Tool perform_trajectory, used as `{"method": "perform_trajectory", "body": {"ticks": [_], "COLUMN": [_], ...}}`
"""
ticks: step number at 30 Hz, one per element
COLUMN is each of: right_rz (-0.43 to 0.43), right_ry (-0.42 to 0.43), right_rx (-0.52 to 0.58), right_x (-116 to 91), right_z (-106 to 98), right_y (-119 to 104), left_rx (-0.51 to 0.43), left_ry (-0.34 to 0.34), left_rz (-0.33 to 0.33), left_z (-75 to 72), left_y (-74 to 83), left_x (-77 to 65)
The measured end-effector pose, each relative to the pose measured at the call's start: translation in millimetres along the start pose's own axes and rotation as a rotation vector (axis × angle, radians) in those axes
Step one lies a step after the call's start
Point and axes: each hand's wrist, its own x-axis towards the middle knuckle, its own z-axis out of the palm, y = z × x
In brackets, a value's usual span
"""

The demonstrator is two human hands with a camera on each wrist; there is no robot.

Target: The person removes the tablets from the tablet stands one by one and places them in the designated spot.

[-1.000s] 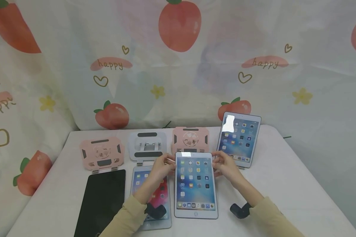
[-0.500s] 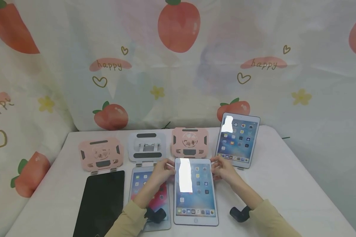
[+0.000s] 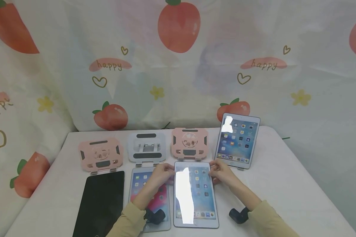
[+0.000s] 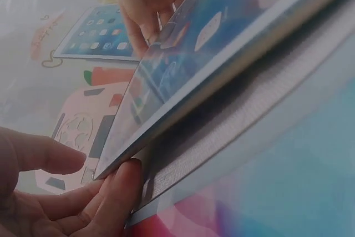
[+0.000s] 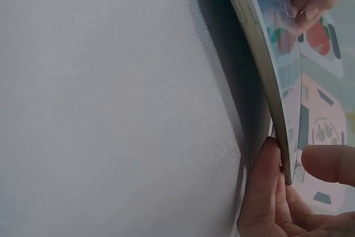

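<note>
A white tablet [image 3: 203, 197] with a lit home screen and a bright glare lies in front of a pink tablet stand [image 3: 190, 143]. My left hand [image 3: 162, 173] holds its far left corner; in the left wrist view the fingers [image 4: 125, 184] are under the edge and the thumb is beside the corner. At the far right corner is my right hand [image 3: 222, 172], its fingers [image 5: 263, 176] beneath the edge and thumb above. A shadowed gap shows between tablet and white cloth in both wrist views. The stand's hinges meet the tablet's far edge in the head view.
To the left lie a second lit tablet [image 3: 140, 177], partly under my left forearm, and a black-screened tablet [image 3: 101, 200]. Behind them stand a light blue stand [image 3: 147, 141] and another pink stand [image 3: 86, 148]. Another tablet [image 3: 238, 140] leans upright at the back right.
Both hands and the held tablet have moved toward me and lower, uncovering the pink stand's lower part and hinges. Glare has spread down the screen.
</note>
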Motion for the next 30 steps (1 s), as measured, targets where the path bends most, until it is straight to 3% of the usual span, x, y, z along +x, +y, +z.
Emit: {"method": "perform_trajectory", "body": {"ticks": [5, 19, 30], "right_rz": [0.019, 0.057, -0.005], "right_ry": [0.000, 0.007, -0.011], "right_rx": [-0.002, -0.021, -0.009], "right_x": [-0.1, 0.9, -5.8], "right_z": [1.5, 3.0, 2.3], "right_y": [0.3, 0.1, 1.5], "left_rx": [0.015, 0.186, 0.288], "left_ry": [-0.008, 0.029, 0.023], "left_rz": [0.025, 0.116, 0.140], "left_z": [1.7, 4.5, 3.2], "left_y": [0.5, 4.6, 10.5], "left_x": [-0.9, -6.8, -3.9]}}
